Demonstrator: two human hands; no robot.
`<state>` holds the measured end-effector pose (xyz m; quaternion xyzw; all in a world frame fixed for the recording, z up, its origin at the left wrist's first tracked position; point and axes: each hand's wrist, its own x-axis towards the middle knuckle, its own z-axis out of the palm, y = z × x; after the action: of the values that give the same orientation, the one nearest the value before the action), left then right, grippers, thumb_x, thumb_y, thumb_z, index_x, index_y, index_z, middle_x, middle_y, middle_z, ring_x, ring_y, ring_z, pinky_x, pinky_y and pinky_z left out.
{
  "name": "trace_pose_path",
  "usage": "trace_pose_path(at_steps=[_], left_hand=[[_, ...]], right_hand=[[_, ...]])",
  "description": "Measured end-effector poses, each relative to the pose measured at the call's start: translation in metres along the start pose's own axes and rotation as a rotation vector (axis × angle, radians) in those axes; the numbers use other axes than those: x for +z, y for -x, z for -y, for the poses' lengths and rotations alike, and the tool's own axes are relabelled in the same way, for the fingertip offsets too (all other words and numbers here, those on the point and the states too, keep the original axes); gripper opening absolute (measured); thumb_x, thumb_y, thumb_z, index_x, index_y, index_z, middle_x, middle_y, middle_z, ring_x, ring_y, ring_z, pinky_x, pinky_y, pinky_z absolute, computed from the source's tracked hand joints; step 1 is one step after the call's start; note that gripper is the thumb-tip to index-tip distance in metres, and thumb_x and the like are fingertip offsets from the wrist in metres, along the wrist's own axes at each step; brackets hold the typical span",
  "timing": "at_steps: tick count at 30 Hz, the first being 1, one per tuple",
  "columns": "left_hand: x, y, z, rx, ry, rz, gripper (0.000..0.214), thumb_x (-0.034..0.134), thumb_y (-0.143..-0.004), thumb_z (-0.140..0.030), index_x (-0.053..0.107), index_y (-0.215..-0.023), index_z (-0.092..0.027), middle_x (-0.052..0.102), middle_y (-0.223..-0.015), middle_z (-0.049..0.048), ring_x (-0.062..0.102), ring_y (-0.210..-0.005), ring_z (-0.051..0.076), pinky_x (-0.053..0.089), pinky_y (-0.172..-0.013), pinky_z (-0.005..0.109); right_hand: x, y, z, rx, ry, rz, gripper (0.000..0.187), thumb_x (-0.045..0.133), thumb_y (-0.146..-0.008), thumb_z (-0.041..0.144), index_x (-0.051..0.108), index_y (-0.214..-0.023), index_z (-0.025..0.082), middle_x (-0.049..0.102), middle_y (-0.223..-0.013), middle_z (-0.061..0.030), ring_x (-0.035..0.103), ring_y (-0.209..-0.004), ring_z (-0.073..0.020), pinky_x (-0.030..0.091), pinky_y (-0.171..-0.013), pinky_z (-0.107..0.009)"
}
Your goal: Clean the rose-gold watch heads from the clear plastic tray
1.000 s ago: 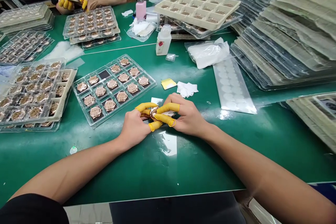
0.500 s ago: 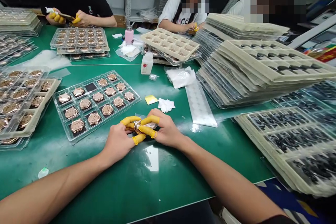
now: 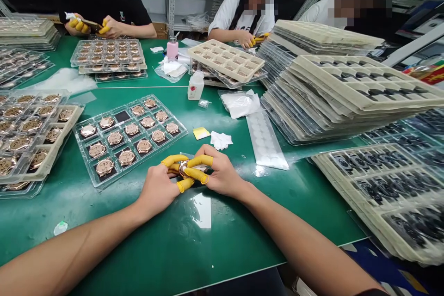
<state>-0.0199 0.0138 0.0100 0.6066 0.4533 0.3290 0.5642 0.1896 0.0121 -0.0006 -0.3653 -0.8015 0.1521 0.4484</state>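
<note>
Between my two hands, above the green table, is a small rose-gold watch case (image 3: 182,168), mostly covered by fingers. My left hand (image 3: 162,184) grips its left side, with yellow finger cots on thumb and finger. My right hand (image 3: 217,172), also in yellow cots, pinches it from the right; a bit of white material shows under those fingers. A clear tray (image 3: 137,147) of rose-gold watch cases lies just beyond my left hand, one compartment showing only its dark base. Past my hands are a yellow pad (image 3: 201,133) and a crumpled white wipe (image 3: 221,140).
Stacked trays (image 3: 333,106) lean high on the right, with a tray of dark watch parts (image 3: 385,180) nearer. More watch-case trays (image 3: 33,134) stand left. A white bottle (image 3: 195,86), a pink bottle (image 3: 172,49) and a plastic sleeve (image 3: 265,141) lie beyond. Co-workers sit opposite.
My hands keep the same grip on the watch case. The whole view has shifted slightly. Across the table, the middle co-worker's hands have moved and hold a thin object.
</note>
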Motion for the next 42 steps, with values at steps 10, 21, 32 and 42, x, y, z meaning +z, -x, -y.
trace_pose_path(at_steps=[10,21,32,42], left_hand=[[-0.0002,-0.0001,0.0000,-0.024,-0.004,0.008,0.059,0.089,-0.070,-0.038,0.075,-0.123,-0.019,0.082,-0.116,0.0073,0.081,-0.106,0.026,0.066,-0.108,0.045],[0.0004,-0.0005,0.0014,-0.016,-0.008,0.008,0.057,0.088,-0.070,-0.038,0.074,-0.122,-0.020,0.083,-0.114,0.0065,0.082,-0.102,0.025,0.067,-0.104,0.044],[0.0003,0.0003,0.0018,0.004,0.008,0.005,0.053,0.087,-0.071,-0.038,0.073,-0.119,-0.019,0.082,-0.110,0.0066,0.082,-0.100,0.025,0.069,-0.100,0.042],[0.0000,-0.0001,0.0003,-0.003,0.007,0.011,0.057,0.087,-0.069,-0.040,0.074,-0.120,-0.018,0.083,-0.117,0.0088,0.082,-0.102,0.026,0.067,-0.105,0.045]], right_hand=[[0.0002,-0.0008,0.0008,-0.025,-0.028,0.000,0.008,0.078,-0.096,0.023,0.076,-0.104,0.020,0.064,-0.090,-0.0025,0.064,-0.078,-0.0121,0.056,-0.069,-0.027],[-0.0002,-0.0021,0.0018,-0.009,-0.038,0.001,0.006,0.079,-0.095,0.023,0.076,-0.100,0.020,0.064,-0.088,-0.0022,0.064,-0.076,-0.0116,0.055,-0.066,-0.025],[0.0023,-0.0009,-0.0010,0.055,-0.105,0.003,0.007,0.081,-0.094,0.024,0.079,-0.100,0.021,0.067,-0.089,-0.0023,0.067,-0.077,-0.0118,0.057,-0.067,-0.025],[-0.0008,-0.0024,0.0004,0.005,-0.051,0.015,0.008,0.079,-0.096,0.027,0.079,-0.101,0.021,0.066,-0.086,-0.0022,0.065,-0.076,-0.0124,0.056,-0.065,-0.026]])
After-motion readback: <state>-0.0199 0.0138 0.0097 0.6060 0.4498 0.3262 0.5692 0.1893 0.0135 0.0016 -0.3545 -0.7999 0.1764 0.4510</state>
